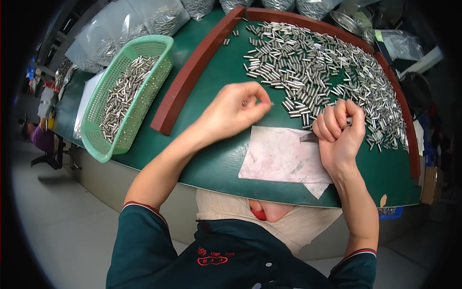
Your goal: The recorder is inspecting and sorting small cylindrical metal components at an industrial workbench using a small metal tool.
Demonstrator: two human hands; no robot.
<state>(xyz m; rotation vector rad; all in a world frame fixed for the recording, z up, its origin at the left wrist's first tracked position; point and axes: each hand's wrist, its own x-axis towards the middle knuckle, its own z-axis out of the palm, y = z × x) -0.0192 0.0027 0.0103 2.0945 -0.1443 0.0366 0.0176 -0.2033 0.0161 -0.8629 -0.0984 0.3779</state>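
Many short silver metal pins [308,72] lie loose on the green tabletop, beyond my hands. My left hand [236,108] hovers over the table with thumb and forefinger pinched together. A tiny shiny bit shows at its fingertips, too small to name. Near the close edge of the pins, my right hand [339,132] is curled closed with the palm side up, and something metallic partly shows between its fingers. Below it lies a stained pinkish-white cloth [281,156]. A flat grey strip [308,137] sticks out beside the right hand, over the cloth's far edge.
Red-brown bars [192,77] border the pins on the left, back and right. Left of them stands a light green perforated basket [127,101] of similar pins. Clear plastic bags [130,29] with metal parts line the back left. Another person [41,137] sits far left.
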